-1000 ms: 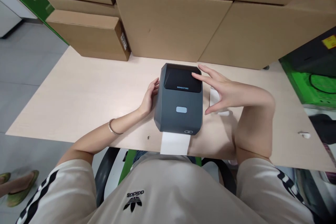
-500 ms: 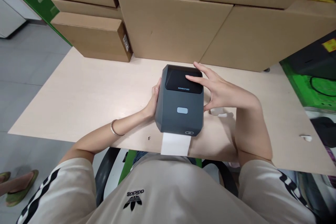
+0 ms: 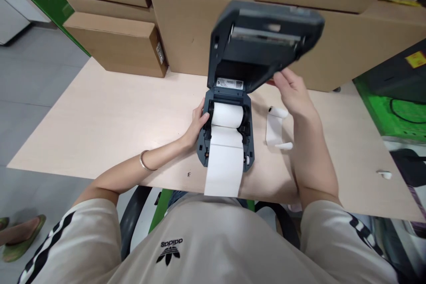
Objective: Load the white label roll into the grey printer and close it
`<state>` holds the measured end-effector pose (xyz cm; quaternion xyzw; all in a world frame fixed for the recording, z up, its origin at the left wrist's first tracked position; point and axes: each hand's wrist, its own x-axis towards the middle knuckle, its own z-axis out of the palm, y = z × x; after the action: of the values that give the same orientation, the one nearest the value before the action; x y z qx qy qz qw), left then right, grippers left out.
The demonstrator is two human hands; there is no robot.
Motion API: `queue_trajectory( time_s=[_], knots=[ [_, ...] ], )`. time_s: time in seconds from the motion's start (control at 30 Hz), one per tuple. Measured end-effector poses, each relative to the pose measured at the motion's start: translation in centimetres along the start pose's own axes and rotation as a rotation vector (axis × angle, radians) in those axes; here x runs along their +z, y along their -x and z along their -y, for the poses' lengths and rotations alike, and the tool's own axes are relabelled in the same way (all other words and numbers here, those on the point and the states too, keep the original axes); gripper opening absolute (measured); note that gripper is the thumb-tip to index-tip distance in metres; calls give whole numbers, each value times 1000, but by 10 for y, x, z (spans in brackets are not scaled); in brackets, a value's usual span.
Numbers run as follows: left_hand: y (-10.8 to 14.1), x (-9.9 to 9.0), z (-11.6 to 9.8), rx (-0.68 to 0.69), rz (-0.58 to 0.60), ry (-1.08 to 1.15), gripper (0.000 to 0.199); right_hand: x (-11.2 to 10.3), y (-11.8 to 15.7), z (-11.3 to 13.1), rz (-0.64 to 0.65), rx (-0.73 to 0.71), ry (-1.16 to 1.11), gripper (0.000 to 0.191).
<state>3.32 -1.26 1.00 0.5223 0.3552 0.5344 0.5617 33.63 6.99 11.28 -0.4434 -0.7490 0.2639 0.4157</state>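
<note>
A dark grey label printer (image 3: 249,142) stands on the table with its lid (image 3: 266,44) raised. Inside lies a white label roll (image 3: 227,115), and its strip (image 3: 224,168) runs out over the front toward my body. My left hand (image 3: 196,126) grips the left side of the printer's base, thumb on the rim. At the lid's lower right edge, my right hand (image 3: 291,88) holds the lid with bent fingers. A small, partly unrolled white roll (image 3: 274,128) lies on the table right of the printer.
Cardboard boxes (image 3: 186,31) line the back of the table (image 3: 133,106). A smaller box (image 3: 113,44) stands at the back left. A small white object (image 3: 385,174) lies at the right. A person's feet (image 3: 23,235) show on the floor at lower left.
The printer's lid has swung up from closed, showing the roll inside. My right hand has moved right and up with the lid. My left hand's thumb now rests on the base's rim.
</note>
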Motion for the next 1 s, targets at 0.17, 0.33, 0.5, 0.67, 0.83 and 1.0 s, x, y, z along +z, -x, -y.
queue_trajectory(
  time_s=[0.17, 0.33, 0.5, 0.67, 0.83, 1.0],
  knots=[
    [2, -16, 12, -40, 18, -74, 83, 32, -7, 0, 123, 90, 44, 82],
    [2, -20, 13, -28, 33, -76, 84, 34, 0, 3, 122, 99, 175, 86],
    [2, -20, 11, 0, 25, -84, 85, 36, 20, 33, -143, 32, 394, 58],
    [2, -21, 11, -9, -10, -104, 83, 53, 30, 65, 161, -72, 509, 52],
    [2, -24, 13, 29, 16, -158, 82, 72, 29, 62, 483, -77, 665, 78],
    [0, -29, 21, 38, 35, -233, 86, 88, 26, 55, 547, -56, 823, 80]
  ],
)
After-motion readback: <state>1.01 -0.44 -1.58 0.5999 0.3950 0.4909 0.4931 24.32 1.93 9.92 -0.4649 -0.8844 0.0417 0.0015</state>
